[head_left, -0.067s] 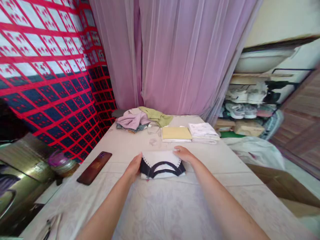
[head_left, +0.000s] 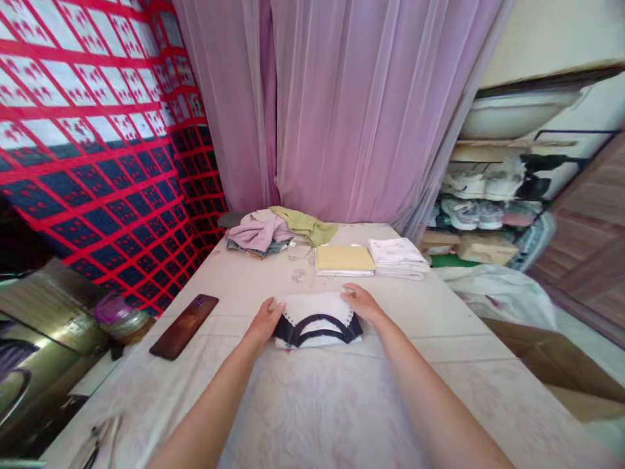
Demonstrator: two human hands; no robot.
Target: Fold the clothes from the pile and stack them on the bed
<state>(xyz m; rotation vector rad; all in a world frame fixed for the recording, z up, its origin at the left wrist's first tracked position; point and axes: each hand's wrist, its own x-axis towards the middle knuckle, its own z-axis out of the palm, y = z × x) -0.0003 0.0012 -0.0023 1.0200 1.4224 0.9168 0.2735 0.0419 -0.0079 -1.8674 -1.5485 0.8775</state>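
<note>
A folded white shirt [head_left: 312, 305] with a black curved neckline and black corners lies on the light patterned cloth of the table. My left hand [head_left: 266, 320] grips its left edge, with the fingertips over the upper left corner. At the upper right corner, my right hand [head_left: 362, 303] pinches the shirt's edge between thumb and fingers. Beyond the shirt sit a folded yellow cloth [head_left: 344, 258] on white fabric and a stack of folded white cloths [head_left: 398, 251].
A loose heap of lilac and green clothes [head_left: 263, 229] lies at the far left of the table. A dark red phone [head_left: 184, 327] rests left of my forearm. An open cardboard box [head_left: 551, 365] stands beyond the right edge; a shoe rack [head_left: 481, 195] is behind it.
My left hand's fingers have shifted slightly inward over the shirt's corner. My right hand has barely moved, and the shirt stays in place.
</note>
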